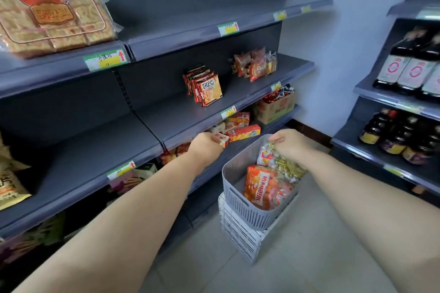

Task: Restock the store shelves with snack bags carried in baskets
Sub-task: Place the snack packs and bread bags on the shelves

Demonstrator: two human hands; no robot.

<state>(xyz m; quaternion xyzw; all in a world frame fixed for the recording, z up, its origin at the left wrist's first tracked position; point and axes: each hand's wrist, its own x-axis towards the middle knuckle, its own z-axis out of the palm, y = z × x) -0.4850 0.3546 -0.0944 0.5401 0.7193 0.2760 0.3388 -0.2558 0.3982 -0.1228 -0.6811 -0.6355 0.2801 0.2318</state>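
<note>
Above our left hand [206, 145] the grey shelves [181, 112] lie mostly bare. Below our right hand [289, 144], the grey basket [240, 188] sits on a white crate [240, 238], holding an orange snack bag [264, 188]. Right fingers pinch a gold-speckled bag [284, 164]; left curls around a small pack [221, 139], partly hidden.

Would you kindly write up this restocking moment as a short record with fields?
setting: store aisle with grey shelves
left hand: closed on a small snack pack at the lower shelf edge
right hand: reaching into the grey basket, gripping a gold-patterned bag
basket contents: orange snack bag and others
basket support: white crate on the floor
</note>
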